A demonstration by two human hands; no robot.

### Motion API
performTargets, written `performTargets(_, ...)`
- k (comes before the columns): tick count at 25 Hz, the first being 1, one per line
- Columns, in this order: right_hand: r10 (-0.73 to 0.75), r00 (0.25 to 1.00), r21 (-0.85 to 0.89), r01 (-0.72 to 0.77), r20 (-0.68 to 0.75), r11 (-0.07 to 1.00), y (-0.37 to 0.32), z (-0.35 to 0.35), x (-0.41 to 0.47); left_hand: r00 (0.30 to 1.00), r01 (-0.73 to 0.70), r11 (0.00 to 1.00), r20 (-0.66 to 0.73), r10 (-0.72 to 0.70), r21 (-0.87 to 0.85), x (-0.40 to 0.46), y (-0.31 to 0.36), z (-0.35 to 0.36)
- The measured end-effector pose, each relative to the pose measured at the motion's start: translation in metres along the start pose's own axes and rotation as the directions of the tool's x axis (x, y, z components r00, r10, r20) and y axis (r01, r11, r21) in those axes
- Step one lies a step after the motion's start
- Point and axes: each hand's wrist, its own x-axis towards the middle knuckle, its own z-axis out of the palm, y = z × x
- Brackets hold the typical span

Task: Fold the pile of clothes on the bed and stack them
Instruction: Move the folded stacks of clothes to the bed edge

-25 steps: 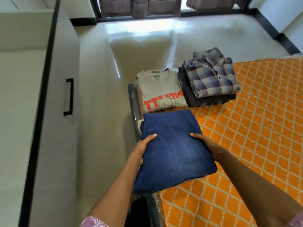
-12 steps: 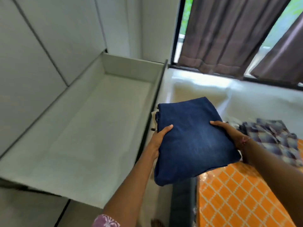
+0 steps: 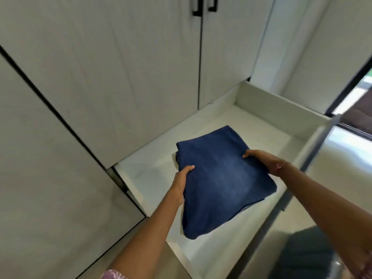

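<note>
Left hand grips the near-left edge of the folded jeans, thumb lying on top of the denim and the other fingers hidden underneath. Right hand clamps the opposite edge, thumb on top and the other fingers tucked under the fabric, a thin pink thread band at the wrist. Between the two hands the jeans sit as a flat dark-blue bundle with a paler faded patch in the middle, tilted so the near corner hangs lower. The bundle is over the open white drawer, inside its walls; whether it touches the drawer floor I cannot tell. Out past the drawer, pale wardrobe doors stand closed, two black handles up top. Off to the right, glossy floor catches window light, and a dark blurred shape sits at the lower right corner.
</note>
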Motion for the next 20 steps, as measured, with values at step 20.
performTargets(20, -0.194, 0.969, -0.664, 0.245, 0.152, 0.706, 0.023, 0.213, 0.237, 0.675, 0.398, 0.387, -0.552, 0.49, 0.831, 0.144, -0.07, -0.104)
